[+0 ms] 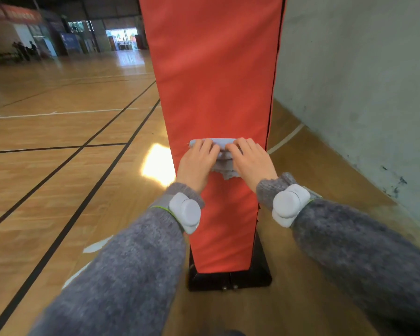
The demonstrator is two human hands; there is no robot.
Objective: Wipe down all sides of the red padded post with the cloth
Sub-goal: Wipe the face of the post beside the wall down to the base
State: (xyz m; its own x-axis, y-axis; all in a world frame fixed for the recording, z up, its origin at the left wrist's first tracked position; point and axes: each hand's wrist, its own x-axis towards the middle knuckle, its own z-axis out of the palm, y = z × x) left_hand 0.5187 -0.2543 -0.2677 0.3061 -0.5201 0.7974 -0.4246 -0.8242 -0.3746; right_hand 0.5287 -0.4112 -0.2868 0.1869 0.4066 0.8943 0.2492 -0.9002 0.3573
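Item: red post (214,81), front face, wipe in progress.
Cloth (222,157) pressed flat on the front face, low on the post, at 6 o'clock from its middle. Left hand (198,161) at the cloth's 9 o'clock end, right hand (250,158) at 3 o'clock; each grip is fingers spread flat on the fabric, pinning rather than clutching it. Judged early: the strip down to the black base (228,280) remains, and the side and rear faces are out of view, so their state is unknown.
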